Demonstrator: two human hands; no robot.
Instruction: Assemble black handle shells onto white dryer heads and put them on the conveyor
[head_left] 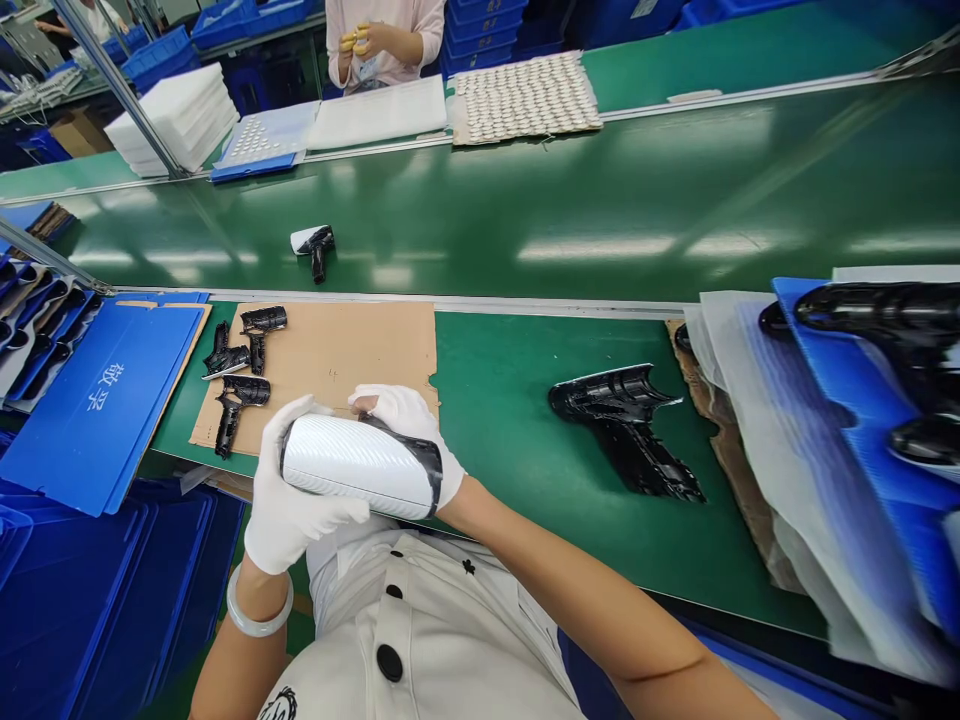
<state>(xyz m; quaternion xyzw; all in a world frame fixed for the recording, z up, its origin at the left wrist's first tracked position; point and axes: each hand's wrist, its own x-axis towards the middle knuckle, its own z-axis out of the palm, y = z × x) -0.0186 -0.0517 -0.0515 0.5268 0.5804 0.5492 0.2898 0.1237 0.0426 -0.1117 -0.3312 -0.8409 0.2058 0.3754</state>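
Observation:
A pistol-shaped housing like a hair dryer's, with a white ribbed barrel (pixel 352 462) and black edges, lies tilted between my two gloved hands just above the bench's near edge. My left hand (pixel 281 490) wraps its left end, thumb on top and fingers below. Around the far side and right end curls my right hand (pixel 420 430), with its fingers partly hidden behind the barrel. Any handle is out of sight. Beyond my hands, several black housing halves (pixel 241 395) rest on and beside a cardboard sheet (pixel 352 345). A larger-looking black housing half (pixel 626 425) lies to the right.
Across the bench runs a green conveyor belt (pixel 600 220) carrying a white-and-black housing (pixel 315 250). Blue sheets (pixel 105 390) lie at left; stacked translucent sheets (pixel 780 430) and more black housings (pixel 892 320) stand at right. Opposite, a person (pixel 382 40) handles small parts beside a parts tray (pixel 525 95).

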